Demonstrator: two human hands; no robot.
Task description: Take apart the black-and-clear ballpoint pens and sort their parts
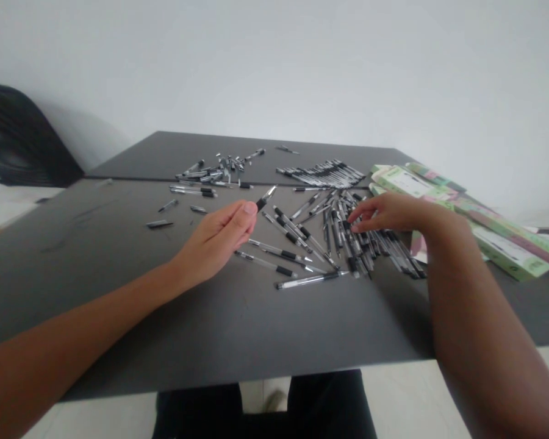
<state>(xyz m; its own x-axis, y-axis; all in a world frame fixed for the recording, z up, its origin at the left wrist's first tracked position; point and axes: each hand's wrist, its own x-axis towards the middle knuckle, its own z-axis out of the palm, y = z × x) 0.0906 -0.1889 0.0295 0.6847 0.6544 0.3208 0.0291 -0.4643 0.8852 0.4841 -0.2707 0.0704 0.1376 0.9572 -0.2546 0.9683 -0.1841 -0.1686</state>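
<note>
My left hand [229,235] is closed around a pen [266,198] with a black grip. The pen's bare metal tip points up and away to the right, while most of its barrel is hidden in my palm. Over at the right, my right hand [379,213] reaches into a heap of clear-barrelled pens [348,244], its fingers bent and slightly apart. Its fingertips are at the black parts of the pens, and no pen is lifted in it. Several loose pens [279,250] lie between my hands, one long pen [311,280] nearest me.
Behind the heap, a row of pens [324,174] lies side by side on the dark table [238,341]. Pen caps and short parts [229,164] are gathered at the back left. Flat green and pink boxes [494,225] lie at the right. A black chair [22,140] stands at the left.
</note>
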